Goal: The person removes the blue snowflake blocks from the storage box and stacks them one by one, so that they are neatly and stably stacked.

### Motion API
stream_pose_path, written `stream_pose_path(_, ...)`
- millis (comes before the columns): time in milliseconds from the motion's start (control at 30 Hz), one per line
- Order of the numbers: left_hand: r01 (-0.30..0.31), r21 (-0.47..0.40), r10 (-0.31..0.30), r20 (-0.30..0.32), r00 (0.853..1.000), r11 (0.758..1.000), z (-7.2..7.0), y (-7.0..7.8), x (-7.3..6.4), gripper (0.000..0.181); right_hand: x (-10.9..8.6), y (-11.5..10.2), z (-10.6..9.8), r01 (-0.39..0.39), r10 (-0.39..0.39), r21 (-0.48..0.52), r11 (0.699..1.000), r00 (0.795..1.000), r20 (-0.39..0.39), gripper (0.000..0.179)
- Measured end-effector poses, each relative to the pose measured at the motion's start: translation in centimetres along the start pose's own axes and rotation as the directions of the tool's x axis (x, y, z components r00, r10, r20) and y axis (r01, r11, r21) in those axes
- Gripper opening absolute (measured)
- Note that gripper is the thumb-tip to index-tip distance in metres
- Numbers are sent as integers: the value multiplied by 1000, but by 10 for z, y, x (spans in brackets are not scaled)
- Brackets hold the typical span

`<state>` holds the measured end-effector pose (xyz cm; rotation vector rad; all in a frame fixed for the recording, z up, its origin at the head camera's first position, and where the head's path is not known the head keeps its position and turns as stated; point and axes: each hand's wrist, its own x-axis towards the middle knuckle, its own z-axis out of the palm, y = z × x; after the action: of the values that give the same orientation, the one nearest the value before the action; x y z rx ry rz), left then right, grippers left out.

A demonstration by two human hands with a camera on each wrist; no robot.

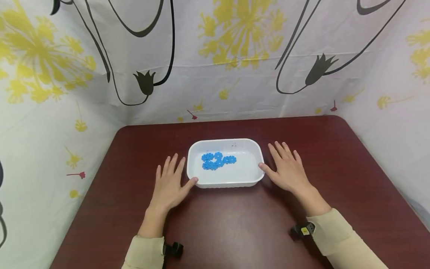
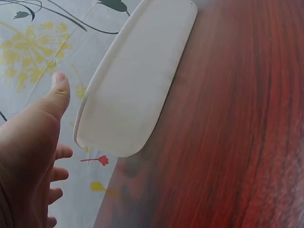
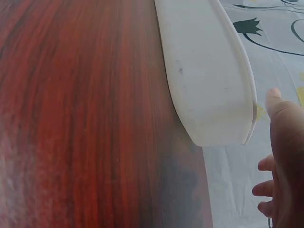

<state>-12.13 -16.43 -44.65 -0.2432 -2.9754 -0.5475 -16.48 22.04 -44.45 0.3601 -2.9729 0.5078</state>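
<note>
A white rectangular plastic tray [image 1: 242, 173] stands on the dark red-brown table, and its outer side wall [image 2: 128, 76] fills the upper part of the left wrist view. Inside lie several small blue notched discs [image 1: 215, 161], clustered toward the left. My left hand [image 1: 169, 186] is spread at the tray's left side, its thumb tip right at the front left corner. On the opposite side, my right hand [image 1: 287, 170] is spread too, with the thumb tip overlapping the right rim in the head view. Both hands have straight fingers and grip nothing.
The wooden table [image 1: 228, 228] reaches back to a white cloth backdrop [image 1: 188, 101] printed with yellow and dark flowers. The cloth also runs along both sides. Black wrist cameras [image 1: 174, 249] sit at the beige sleeve cuffs [image 1: 146, 250].
</note>
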Motion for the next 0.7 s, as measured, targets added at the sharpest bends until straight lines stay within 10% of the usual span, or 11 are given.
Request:
stream_pose_path(200, 77, -148, -82, -24, 996, 986, -2, 2, 0, 78, 3, -1, -3, 28, -22, 59, 998, 995, -94, 79)
stream_pose_path(433, 201, -360, -248, -89, 965, 911, -4, 10, 1, 50, 15, -5, -5, 105, -73, 147, 984, 976, -207, 58)
stream_pose_path(700, 331, -406, -364, -5, 931, 852, 4, 19, 5, 43, 32, -17, -2, 239, -187, 224, 945, 955, -231, 47)
